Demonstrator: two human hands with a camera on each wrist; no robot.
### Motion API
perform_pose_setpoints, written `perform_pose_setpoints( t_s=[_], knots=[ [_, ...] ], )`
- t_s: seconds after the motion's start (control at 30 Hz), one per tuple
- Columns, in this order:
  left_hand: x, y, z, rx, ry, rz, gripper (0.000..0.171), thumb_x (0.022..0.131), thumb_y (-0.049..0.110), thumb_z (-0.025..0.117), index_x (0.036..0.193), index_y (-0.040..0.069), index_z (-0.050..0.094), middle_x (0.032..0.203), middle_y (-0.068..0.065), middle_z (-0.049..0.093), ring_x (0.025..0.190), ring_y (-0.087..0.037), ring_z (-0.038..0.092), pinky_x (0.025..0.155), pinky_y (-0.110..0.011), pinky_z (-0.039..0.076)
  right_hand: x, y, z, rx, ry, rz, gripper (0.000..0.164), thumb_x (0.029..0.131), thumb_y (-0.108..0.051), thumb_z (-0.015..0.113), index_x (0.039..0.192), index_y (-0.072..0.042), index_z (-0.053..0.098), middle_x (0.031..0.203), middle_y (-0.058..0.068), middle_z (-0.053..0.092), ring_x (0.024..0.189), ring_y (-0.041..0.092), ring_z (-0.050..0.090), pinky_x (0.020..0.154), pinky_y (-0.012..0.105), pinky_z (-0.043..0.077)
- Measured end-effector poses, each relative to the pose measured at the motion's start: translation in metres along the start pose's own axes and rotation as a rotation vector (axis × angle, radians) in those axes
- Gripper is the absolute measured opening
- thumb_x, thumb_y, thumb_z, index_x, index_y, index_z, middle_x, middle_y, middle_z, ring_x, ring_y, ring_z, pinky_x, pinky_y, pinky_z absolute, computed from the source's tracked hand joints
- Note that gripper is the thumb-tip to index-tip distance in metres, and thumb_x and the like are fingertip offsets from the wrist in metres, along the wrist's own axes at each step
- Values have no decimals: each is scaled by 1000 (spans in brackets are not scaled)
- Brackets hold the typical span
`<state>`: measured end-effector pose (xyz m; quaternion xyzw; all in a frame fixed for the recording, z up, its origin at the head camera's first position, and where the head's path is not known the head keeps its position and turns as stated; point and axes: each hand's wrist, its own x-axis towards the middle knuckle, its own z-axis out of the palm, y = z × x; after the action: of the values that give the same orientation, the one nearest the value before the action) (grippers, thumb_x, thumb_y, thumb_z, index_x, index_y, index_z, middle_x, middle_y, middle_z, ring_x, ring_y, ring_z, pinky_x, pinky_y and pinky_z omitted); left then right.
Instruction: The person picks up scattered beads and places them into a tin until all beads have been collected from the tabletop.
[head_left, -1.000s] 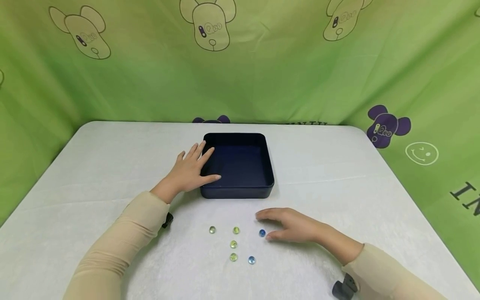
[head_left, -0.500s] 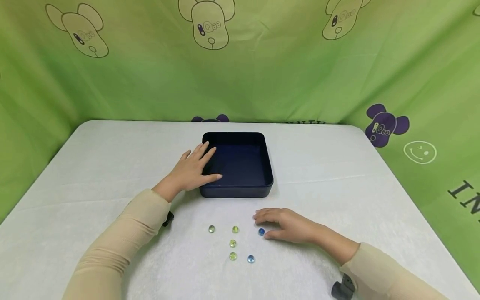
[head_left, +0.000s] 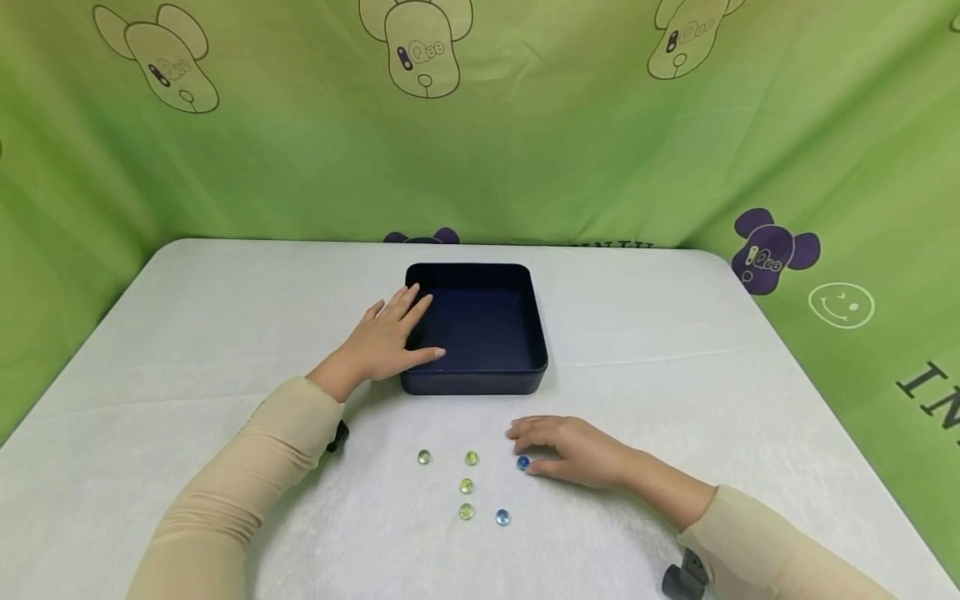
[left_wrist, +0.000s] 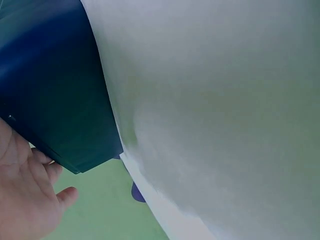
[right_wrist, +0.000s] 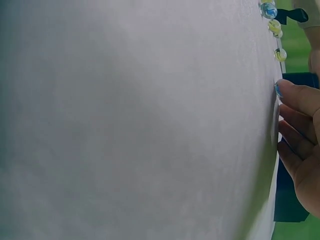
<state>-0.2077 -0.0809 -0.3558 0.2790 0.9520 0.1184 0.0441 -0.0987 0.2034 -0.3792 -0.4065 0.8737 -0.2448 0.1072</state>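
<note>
My left hand (head_left: 375,342) lies with spread fingers over the left rim of a dark blue square box (head_left: 480,383), its thumb reaching over the inside. In the left wrist view, the fingers of that hand touch the box wall (left_wrist: 65,115). My right hand (head_left: 577,450) is low over the table, thumb and forefinger curled about a dark blue glass marble (head_left: 522,462). The right wrist view has this marble (right_wrist: 278,89) at the thumb tip, with the forefinger's contact hidden. A lighter blue marble (head_left: 502,517) lies nearer the front.
Three yellow-green marbles, the middle one (head_left: 467,486) among them, form a rough column left of my right hand. A paler greenish marble (head_left: 423,457) sits farther left. All rest on a white cloth-covered table (head_left: 225,333), with a green printed curtain (head_left: 525,167) behind.
My right thumb and forefinger have closed in around the dark blue marble, which stays at its spot on the cloth. My left hand remains at the box.
</note>
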Motion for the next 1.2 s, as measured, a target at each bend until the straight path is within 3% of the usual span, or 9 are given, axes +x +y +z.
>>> perform_pose_setpoints(
  t_s=[0.67,1.2],
  knots=[
    [1,-2,3,12,-33,-2,80,81,61,37,140,14,8,144,-10,-1,129,-21,-5,101,-45,7,0,-2,2,-45,0,-26,17,81,-17,60,97,-11,64,115,1,55,112,17,44,92,32,34],
    [3,-2,1,15,-31,-7,79,82,59,38,140,14,10,144,-10,-1,130,-23,-3,100,-46,8,1,-2,-3,-7,26,21,20,79,-16,62,97,-7,64,108,1,59,103,16,52,86,28,40]
  ],
)
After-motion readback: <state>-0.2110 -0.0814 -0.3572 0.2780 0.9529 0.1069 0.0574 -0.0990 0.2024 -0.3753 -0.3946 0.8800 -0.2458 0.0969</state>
